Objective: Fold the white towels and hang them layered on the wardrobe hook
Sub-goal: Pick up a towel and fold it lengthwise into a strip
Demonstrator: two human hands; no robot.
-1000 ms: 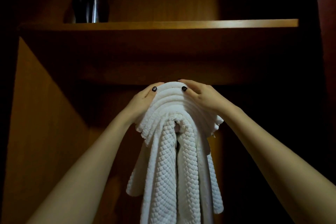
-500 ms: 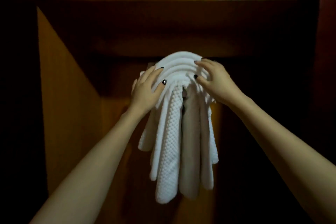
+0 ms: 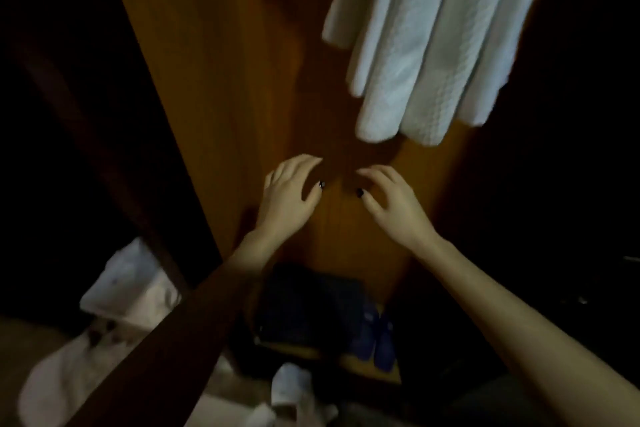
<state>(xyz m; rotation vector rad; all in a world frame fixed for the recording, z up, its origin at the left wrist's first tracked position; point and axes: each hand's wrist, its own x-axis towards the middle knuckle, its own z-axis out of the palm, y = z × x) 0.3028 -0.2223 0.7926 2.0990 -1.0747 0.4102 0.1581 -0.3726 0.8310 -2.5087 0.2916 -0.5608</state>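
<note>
While the layered white waffle-weave towels (image 3: 426, 45) hang in overlapping folds at upper right against the brown wooden wardrobe panel (image 3: 225, 80), hook out of view, the left hand (image 3: 287, 198) and right hand (image 3: 391, 204) sit below, clear of them, fingers loosely spread, holding nothing. Step, as judged: hanging complete. Next: inspect drape; even any crooked layer.

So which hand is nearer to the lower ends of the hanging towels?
Right, slightly. The right hand is just below the towels, not touching; the left hand is below and further left.
</note>
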